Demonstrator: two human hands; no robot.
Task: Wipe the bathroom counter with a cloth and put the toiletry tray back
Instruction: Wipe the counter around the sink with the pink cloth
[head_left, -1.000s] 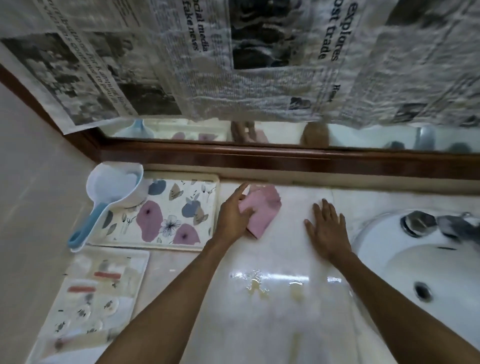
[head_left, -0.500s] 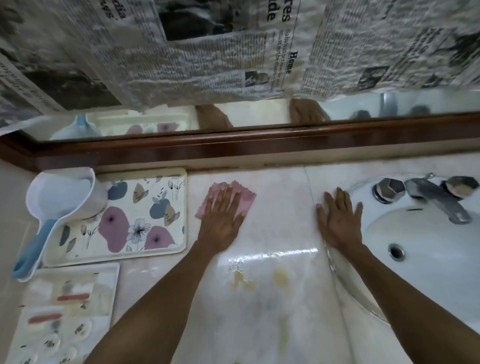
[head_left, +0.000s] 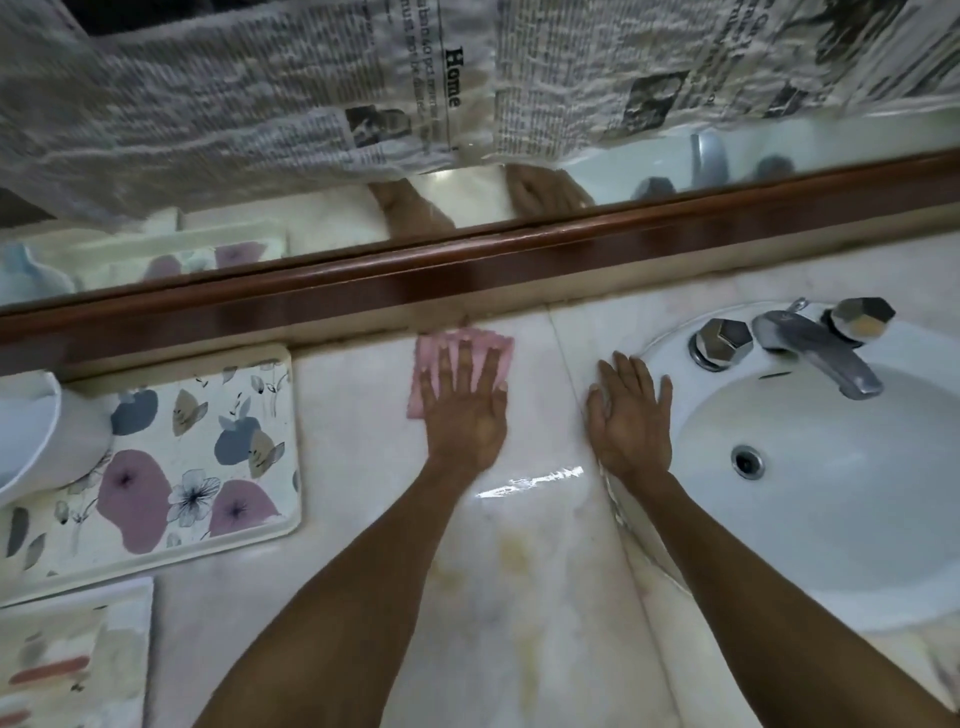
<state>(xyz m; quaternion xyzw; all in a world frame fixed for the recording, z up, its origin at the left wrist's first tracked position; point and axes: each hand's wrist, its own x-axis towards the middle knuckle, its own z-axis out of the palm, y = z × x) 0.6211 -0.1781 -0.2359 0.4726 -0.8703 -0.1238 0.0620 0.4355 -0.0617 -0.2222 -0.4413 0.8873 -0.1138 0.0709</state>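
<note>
- Nearest the camera, the counter (head_left: 519, 597) shows yellowish stains and a glossy wet streak below the hands; judged from this, the front part is not yet clean.
- The left hand (head_left: 465, 410) has slid from the tray's edge toward the back wall over the last second, carrying the pink cloth (head_left: 423, 384) with it; the wiping stroke now reaches the rear strip of the counter.
- Its fingers (head_left: 447, 364) are spread flat and pressed down on the cloth, pinning rather than clutching it.
- The right hand (head_left: 631, 415) has stayed planted, palm down and fingers loosely splayed, holding nothing; it touches the counter at the rim of the sink (head_left: 670, 343).
- Farther left, the floral toiletry tray (head_left: 166, 467) lies on the counter, well apart from the cloth; it probably waits until wiping ends.
</note>
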